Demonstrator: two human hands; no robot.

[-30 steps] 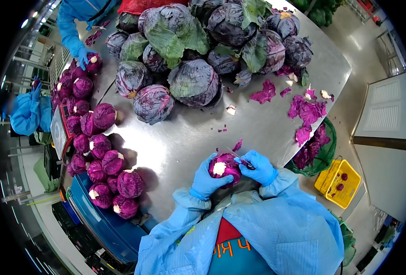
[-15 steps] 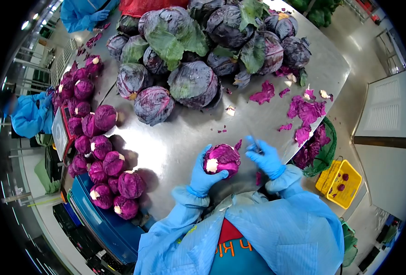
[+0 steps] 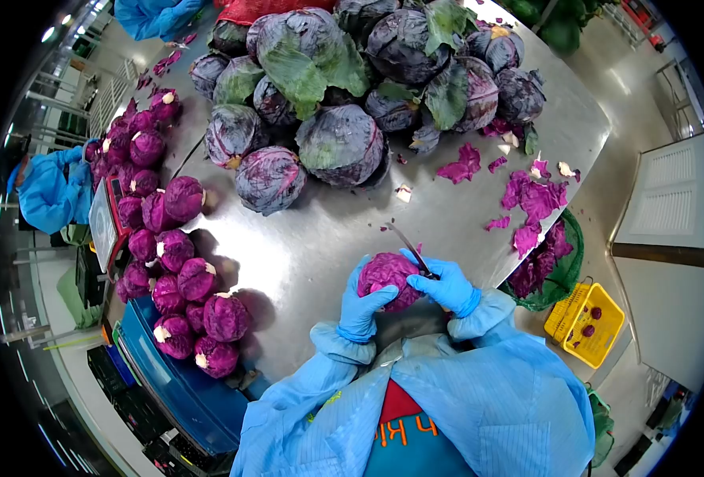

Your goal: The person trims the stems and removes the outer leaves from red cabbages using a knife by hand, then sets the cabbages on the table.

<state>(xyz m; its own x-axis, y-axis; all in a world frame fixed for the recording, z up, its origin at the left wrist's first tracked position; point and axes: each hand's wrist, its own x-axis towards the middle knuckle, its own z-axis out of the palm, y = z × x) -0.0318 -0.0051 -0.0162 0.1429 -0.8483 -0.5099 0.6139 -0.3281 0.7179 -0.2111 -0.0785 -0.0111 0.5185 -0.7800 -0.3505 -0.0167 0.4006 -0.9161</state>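
A trimmed red cabbage (image 3: pixel 389 278) is gripped in my left hand (image 3: pixel 361 302), its pale stem end out of sight. My right hand (image 3: pixel 445 285) is closed round the handle of a knife (image 3: pixel 407 242), whose thin curved blade points up and left over the cabbage. Fingers of the right hand come against the cabbage's right side. Both hands wear blue gloves and are over the near edge of the metal table (image 3: pixel 304 254). Trimmed red cabbages (image 3: pixel 226 318) are piled at left. Untrimmed cabbages (image 3: pixel 341 145) with dark and green outer leaves are heaped at the far side.
Loose purple leaves (image 3: pixel 536 195) lie at the table's right side. Below that edge are a green mesh bag (image 3: pixel 568 274) of leaves and a yellow basket (image 3: pixel 606 350). A blue bin (image 3: pixel 169 381) stands at left. Co-workers' blue sleeves (image 3: pixel 54 191) show at left and top.
The cabbage has been turned so its white stem end no longer shows. My right hand has moved left to it, and the knife blade now points up and left.
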